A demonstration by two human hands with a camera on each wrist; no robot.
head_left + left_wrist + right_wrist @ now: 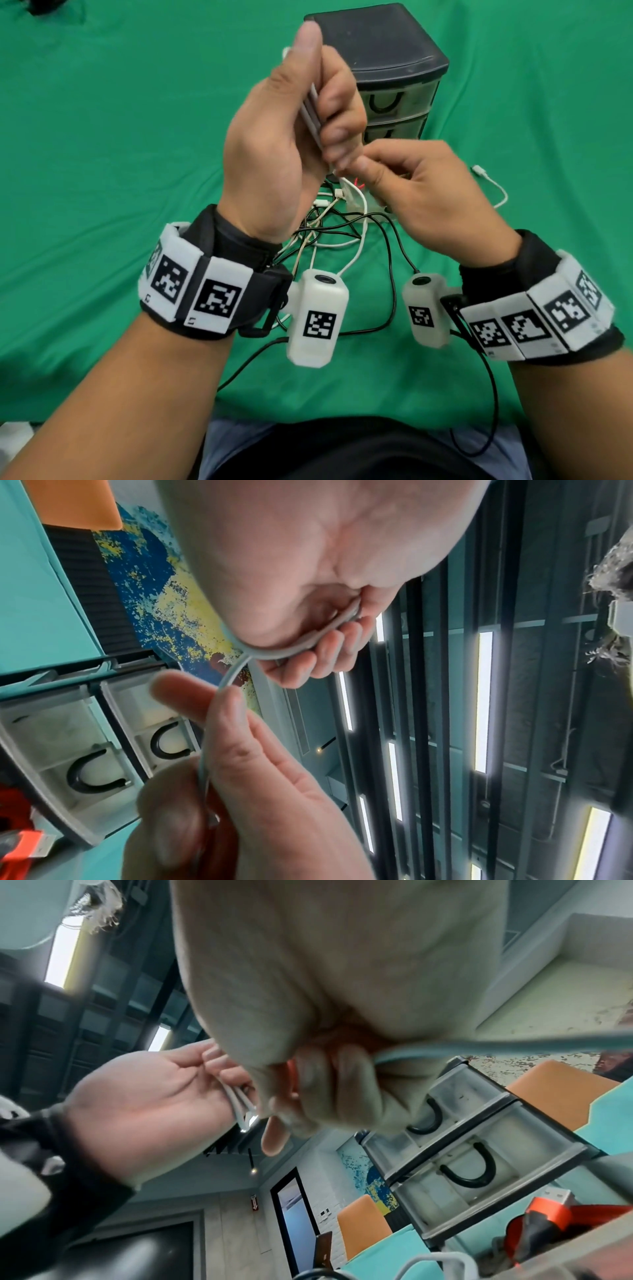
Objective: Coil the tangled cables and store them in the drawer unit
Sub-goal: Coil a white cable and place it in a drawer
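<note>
Above the green cloth (102, 171), left hand (291, 137) clenches several gathered loops of a white cable (310, 109), thumb up; right hand (421, 185) pinches the same cable's loose run just below. Step: coiling, mid-wrap. Next probably needs another loop fed into the left fist, tension kept. Count: one drawer unit (387, 68), two drawers visible, both closed; one tangled pile (342, 222), black and white cables uncountable; one stray white cable (493, 188) at right.

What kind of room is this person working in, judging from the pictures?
Probably an office or lab-like workspace. A green cloth covers the table, long ceiling light strips run overhead, and orange chairs stand by a wall with a painted mural.
</note>
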